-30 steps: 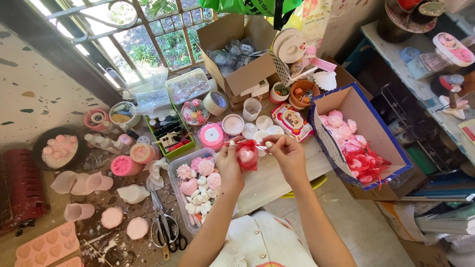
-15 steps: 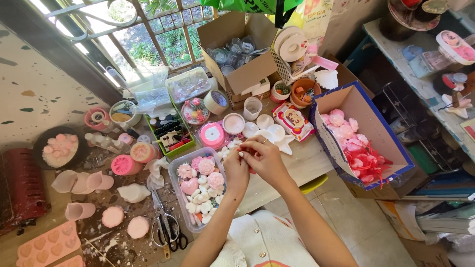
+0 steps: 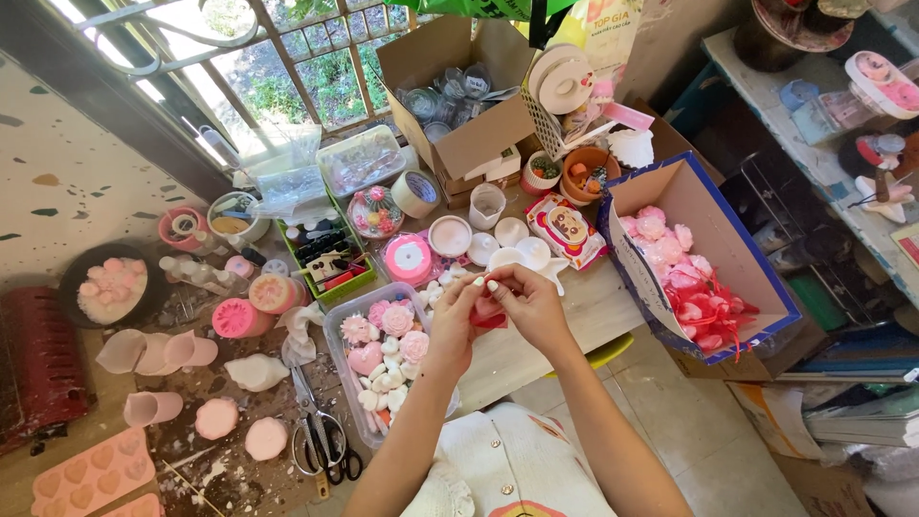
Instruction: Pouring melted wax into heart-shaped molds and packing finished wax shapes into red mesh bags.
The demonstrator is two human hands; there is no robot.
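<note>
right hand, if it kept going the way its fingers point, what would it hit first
The right hand points left, so it would first meet the small red piece pinched between both hands, then the left hand. Depth seems equal.

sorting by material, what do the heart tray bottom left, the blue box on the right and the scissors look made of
Pink heart-cavity mould tray: looks like silicone, matte and soft-edged, though rigid plastic is possible. Blue-sided open box: cardboard, with a plain brown inside and folded flaps. Scissors: shiny metal blades; the dark loop handles are probably plastic.

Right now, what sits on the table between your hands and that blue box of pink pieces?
In the head view, between the hands and blue box lies only bare wooden tabletop.
</note>
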